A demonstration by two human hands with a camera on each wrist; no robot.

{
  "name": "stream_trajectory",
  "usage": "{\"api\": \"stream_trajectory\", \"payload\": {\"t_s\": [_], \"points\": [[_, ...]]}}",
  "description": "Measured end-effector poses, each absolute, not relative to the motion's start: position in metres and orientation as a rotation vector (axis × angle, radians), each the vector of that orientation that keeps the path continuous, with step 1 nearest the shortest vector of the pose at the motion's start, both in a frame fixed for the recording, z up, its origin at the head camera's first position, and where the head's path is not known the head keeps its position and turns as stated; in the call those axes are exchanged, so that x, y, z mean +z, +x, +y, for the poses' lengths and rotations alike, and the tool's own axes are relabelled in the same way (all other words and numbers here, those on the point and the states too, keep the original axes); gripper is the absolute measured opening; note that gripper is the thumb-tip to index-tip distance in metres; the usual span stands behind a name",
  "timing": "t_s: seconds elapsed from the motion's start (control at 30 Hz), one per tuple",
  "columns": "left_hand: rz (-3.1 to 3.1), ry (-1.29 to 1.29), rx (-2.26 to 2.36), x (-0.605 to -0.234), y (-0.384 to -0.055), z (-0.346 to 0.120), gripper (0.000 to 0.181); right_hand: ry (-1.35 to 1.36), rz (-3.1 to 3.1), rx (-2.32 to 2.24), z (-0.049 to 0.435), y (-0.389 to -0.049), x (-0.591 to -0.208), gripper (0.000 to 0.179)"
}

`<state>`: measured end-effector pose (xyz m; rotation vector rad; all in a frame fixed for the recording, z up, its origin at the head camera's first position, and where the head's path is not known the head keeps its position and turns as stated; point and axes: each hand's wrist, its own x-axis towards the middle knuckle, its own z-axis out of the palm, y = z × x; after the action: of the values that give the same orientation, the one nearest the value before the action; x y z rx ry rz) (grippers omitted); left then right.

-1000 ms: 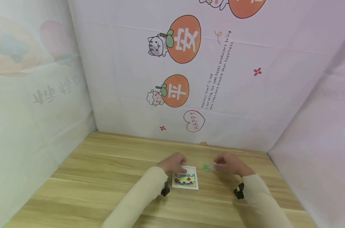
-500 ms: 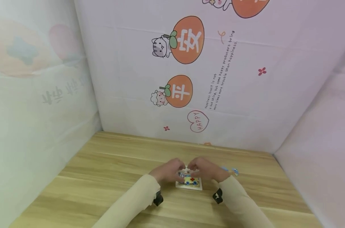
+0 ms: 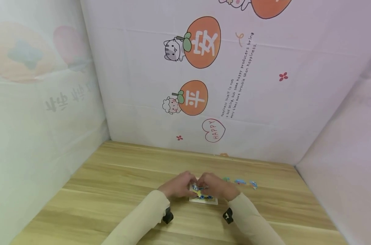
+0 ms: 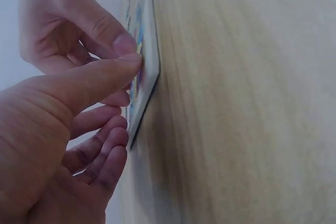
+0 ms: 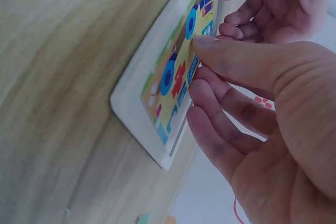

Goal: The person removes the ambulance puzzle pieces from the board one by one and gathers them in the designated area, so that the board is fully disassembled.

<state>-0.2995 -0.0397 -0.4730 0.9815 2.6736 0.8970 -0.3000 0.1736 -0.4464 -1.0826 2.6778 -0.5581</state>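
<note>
In they lean, the left hand (image 3: 179, 185) and the right hand (image 3: 216, 186), fingers bent and close together, both thumb tips down at the printed face of the puzzle board (image 3: 204, 203). Whether either hand pinches a piece, I can't tell; the fingertips cover too much. The board lies flat on the desk (image 3: 127, 190), directly under them, a white frame round a yellow ambulance (image 5: 179, 77) with a red cross and blue wheels. Cream sleeves run up to both wrists, a black device (image 3: 168, 215) strapped at the left, another (image 3: 228, 215) at the right. Now out past the right hand: a green piece (image 3: 226, 179) nearest, a blue piece (image 3: 240, 182) beside it, then a blue-and-orange piece (image 3: 253, 184) farthest along. Behind the desk rises a white wall sheet (image 3: 256, 112), printed with orange fruits and a "HAPPY" heart.
</note>
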Motion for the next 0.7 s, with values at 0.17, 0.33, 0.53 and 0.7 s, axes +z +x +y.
{"api": "stream_trajectory", "payload": {"t_s": [0.17,0.33,0.53,0.7], "points": [[2.627,0.949,0.939,-0.4741,-0.3018,-0.0382,0.045,-1.124,2.716,-0.504,0.1748,-0.2961,-0.4477,0.025],[2.625,0.908,0.925,-0.4727,-0.3037,-0.0384,0.046,-1.133,2.741,-0.501,0.1745,-0.2967,-0.4499,0.024],[2.624,0.892,0.929,-0.4753,-0.3038,-0.0389,0.045,-1.118,2.759,-0.532,0.1740,-0.2975,-0.4517,0.023],[2.612,0.893,0.946,-0.4749,-0.3041,-0.0384,0.045,-1.042,2.741,-0.588,0.1742,-0.2976,-0.4514,0.023]]}}
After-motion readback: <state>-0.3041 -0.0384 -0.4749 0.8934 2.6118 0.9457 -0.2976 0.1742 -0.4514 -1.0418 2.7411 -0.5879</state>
